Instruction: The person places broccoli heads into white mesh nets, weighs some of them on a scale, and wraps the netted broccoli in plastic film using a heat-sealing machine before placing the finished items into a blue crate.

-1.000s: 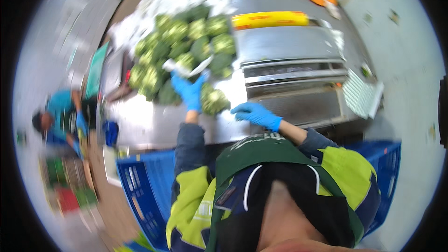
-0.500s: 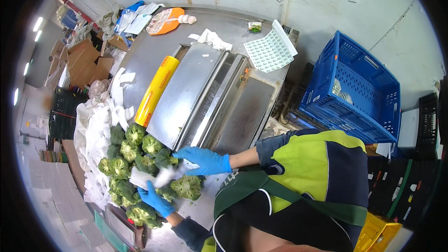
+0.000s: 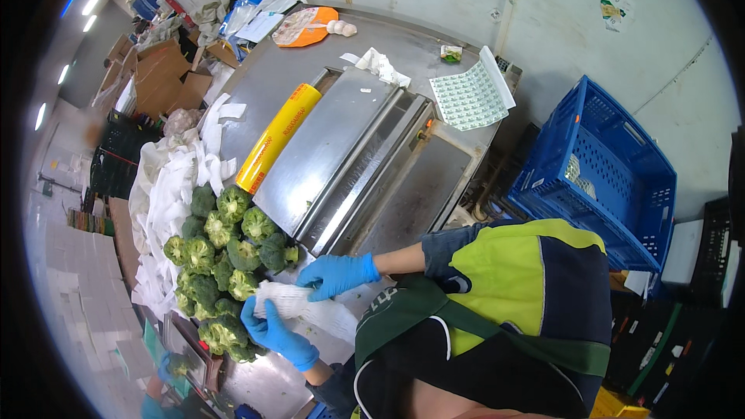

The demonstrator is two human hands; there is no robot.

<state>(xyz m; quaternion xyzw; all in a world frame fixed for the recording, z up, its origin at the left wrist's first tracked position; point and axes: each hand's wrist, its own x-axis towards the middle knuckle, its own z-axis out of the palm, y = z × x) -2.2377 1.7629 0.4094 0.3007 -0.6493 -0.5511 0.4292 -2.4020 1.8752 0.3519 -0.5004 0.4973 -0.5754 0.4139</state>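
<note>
Both my hands wear blue gloves. My right hand [image 3: 337, 273] rests on top of a crumpled white sheet [image 3: 314, 309] that lies on the steel table's near edge. My left hand [image 3: 272, 332] grips the sheet's left end from below, fingers curled up around it. Just to the left of my hands lies a pile of several green broccoli heads [image 3: 225, 252]. A broccoli head seen by my hands before is not visible now; it may be under the sheet.
A steel wrapping machine [image 3: 365, 163] with a yellow film roll [image 3: 278, 138] fills the table. White paper scraps [image 3: 167, 194] lie left of the broccoli. A label sheet [image 3: 469, 97] and an orange plate [image 3: 306, 27] sit at the far end. A blue crate [image 3: 601, 167] stands to the right.
The view swung from facing the table to looking along it. My hands left the broccoli pile and came together on the white sheet at the table's edge.
</note>
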